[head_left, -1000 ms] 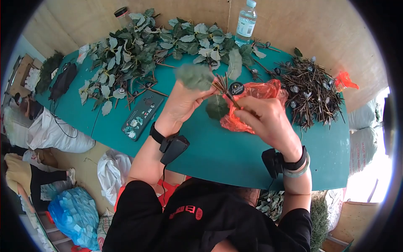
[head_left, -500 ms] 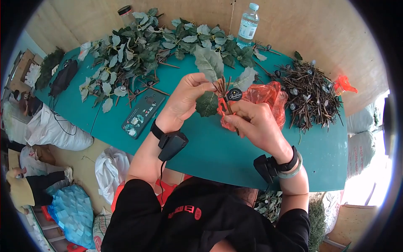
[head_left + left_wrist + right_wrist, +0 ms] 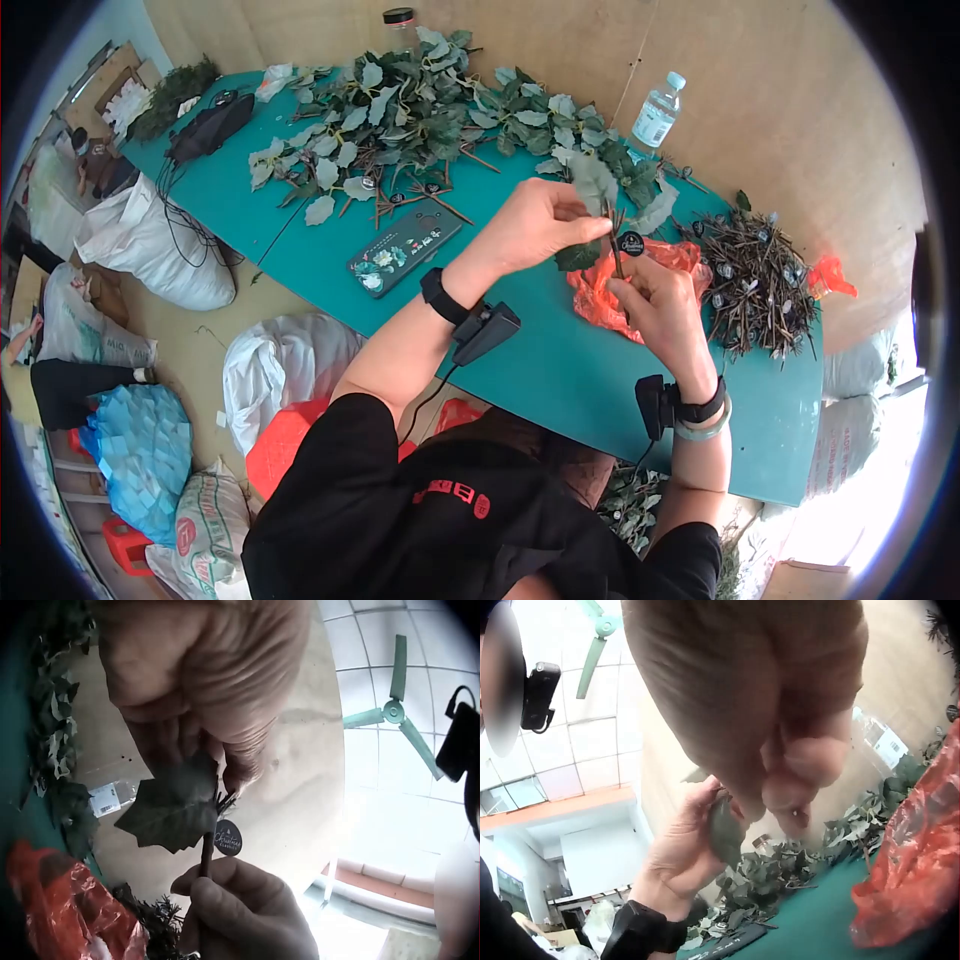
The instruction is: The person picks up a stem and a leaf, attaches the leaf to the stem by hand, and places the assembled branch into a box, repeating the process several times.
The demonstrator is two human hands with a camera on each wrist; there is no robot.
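Over the table, my right hand (image 3: 665, 305) pinches a brown twig stem (image 3: 205, 859) between thumb and fingers. At the stem's forked top, my left hand (image 3: 540, 222) pinches an artificial leaf sprig, its fingertips right against the short twig tips. Green toothed leaves (image 3: 595, 183) spread around the fork, one of them hanging below the left fingers in the left wrist view. A round black tag (image 3: 228, 837) with white "Christmas" lettering sits beside the stem, just above the right fingertips. The right wrist view shows mostly my right palm, which hides the stem.
Leafy branches (image 3: 400, 110) pile along the back of the green table (image 3: 540, 370). Bare tagged twigs (image 3: 760, 285) are heaped at the right, next to a red plastic bag (image 3: 600, 300). A water bottle (image 3: 655, 118) and a dark floral-patterned case (image 3: 405, 250) also lie about.
The leaf sprig, blurred in motion a second ago, has come upright against the stem's fork. Both hands keep their pinch. The head view has shifted, moving everything rightward in it.
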